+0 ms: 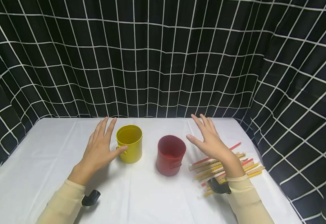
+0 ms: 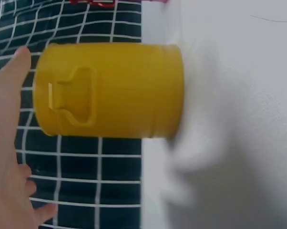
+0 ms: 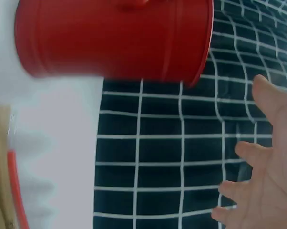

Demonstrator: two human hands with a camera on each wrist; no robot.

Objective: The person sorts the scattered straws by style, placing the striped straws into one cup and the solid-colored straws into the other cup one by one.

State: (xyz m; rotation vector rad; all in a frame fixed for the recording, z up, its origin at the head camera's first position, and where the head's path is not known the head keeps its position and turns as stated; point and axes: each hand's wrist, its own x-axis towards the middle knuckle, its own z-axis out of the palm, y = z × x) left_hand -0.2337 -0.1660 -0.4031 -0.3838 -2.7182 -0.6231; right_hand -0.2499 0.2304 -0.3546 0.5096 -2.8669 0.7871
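A yellow metal bucket (image 1: 133, 148) with a small lug on its side stands upright on the table, its inside visible from above. To its right stands a red bucket (image 1: 169, 158) of similar shape. My left hand (image 1: 98, 152) hovers just left of the yellow bucket, fingers spread, its thumb overlapping the rim side in the head view. In the left wrist view the yellow bucket (image 2: 115, 90) shows apart from the hand. My right hand (image 1: 208, 140) is held in the air, right of the red bucket, with fingers spread and nothing in them. The right wrist view shows the red bucket (image 3: 115, 38) near its thumb.
Beneath my right wrist lies a loose pile of thin sticks (image 1: 207, 166) in red, yellow and tan, some in clear wrapping. A white cloth (image 1: 140, 199) covers the table. Black curtain (image 1: 163, 62) with white grid lines encloses the back and sides.
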